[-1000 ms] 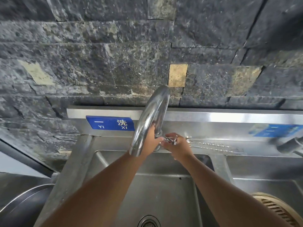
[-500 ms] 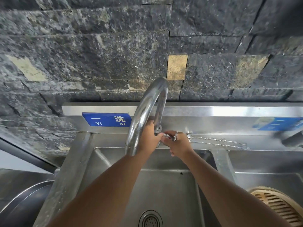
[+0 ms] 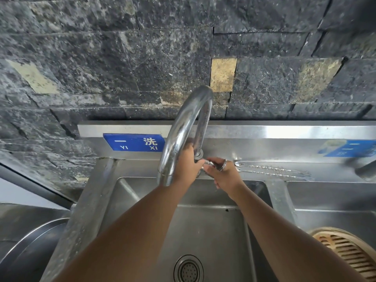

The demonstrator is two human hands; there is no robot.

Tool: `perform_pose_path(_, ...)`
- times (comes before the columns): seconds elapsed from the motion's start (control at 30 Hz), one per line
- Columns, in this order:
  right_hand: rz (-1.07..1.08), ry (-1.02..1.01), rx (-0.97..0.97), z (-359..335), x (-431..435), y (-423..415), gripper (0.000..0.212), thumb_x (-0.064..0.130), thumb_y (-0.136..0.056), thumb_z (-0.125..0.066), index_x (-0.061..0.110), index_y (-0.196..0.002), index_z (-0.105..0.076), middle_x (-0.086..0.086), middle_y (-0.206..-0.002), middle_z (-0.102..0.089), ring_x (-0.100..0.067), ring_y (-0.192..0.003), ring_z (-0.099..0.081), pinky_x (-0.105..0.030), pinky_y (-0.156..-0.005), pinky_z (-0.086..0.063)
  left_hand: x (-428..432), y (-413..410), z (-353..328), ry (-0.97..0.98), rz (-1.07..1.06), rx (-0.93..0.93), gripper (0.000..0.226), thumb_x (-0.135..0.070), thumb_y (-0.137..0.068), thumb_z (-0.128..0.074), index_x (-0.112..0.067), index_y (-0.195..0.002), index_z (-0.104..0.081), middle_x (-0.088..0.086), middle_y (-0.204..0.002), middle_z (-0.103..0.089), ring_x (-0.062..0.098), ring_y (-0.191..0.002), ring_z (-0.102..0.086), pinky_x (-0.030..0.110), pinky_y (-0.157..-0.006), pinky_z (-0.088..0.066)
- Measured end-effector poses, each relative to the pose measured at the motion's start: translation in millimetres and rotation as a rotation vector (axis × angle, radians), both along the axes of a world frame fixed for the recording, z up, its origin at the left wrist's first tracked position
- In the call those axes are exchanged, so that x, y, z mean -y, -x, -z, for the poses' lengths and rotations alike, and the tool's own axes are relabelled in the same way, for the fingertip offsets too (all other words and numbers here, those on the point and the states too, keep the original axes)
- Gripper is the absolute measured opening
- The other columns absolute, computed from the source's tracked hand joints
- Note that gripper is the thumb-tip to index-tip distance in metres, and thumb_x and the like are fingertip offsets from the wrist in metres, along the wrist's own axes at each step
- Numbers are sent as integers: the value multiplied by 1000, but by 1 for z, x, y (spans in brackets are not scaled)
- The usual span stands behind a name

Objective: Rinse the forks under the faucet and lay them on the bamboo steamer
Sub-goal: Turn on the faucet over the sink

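Both my hands are together at the foot of the faucet, the left hand around the pipe and the right hand closed on its handle, while the thin, wet forks lie on the sink ledge just beside; I judge them light, stiff and slippery, best pinched at the twisted middle.

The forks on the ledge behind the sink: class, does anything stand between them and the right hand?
Nothing visible does. The forks lie flat on the steel ledge, just right of the right hand, which is at the faucet base with the left hand. The ledge between is bare.
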State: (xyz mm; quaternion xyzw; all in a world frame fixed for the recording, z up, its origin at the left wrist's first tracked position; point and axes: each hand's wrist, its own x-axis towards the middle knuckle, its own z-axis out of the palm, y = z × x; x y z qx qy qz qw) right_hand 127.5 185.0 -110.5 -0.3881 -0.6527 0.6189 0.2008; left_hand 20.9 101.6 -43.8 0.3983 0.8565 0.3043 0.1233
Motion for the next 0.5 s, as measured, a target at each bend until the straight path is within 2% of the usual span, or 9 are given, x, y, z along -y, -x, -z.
perform_pose_path(0.13, -10, 2, -20, 4, -2, 0, 12, 26, -91, -70, 34, -101, -73, 0, -70, -66, -12, -36, -42, -22, -37, -40, -2, 1, 4, -5, -3, -11, 31, -21, -86, -72, -6, -110, -57, 7, -102, -67, 10, -80, -48, 11, -68, -26)
perform_pose_path(0.23, -11, -10, -22, 7, -2, 1, 13, 25, -91, -69, 37, -96, -73, -1, -70, -66, -11, -35, -42, -21, -36, -39, -2, 4, 6, 1, -16, -45, 34, -25, -84, -73, -8, -109, -58, 6, -102, -67, 11, -79, -48, 14, -64, -28)
perform_pose_path(0.33, -10, -22, -25, 7, -2, 2, 18, 23, -92, -69, 40, -88, -73, -2, -69, -65, -12, -35, -42, -21, -35, -38, -2, 5, 8, 15, -23, -76, 37, -29, -83, -74, -10, -110, -58, 6, -102, -67, 17, -84, -57, 21, -67, -33)
perform_pose_path(0.5, -22, -16, -10, 8, -3, 2, 14, 22, -92, -69, 26, -104, -74, -4, -69, -62, -12, -37, -41, -21, -35, -38, -2, 4, 9, 1, -26, -71, 38, -27, -84, -74, -10, -113, -58, 5, -103, -68, 11, -81, -52, 20, -68, -34)
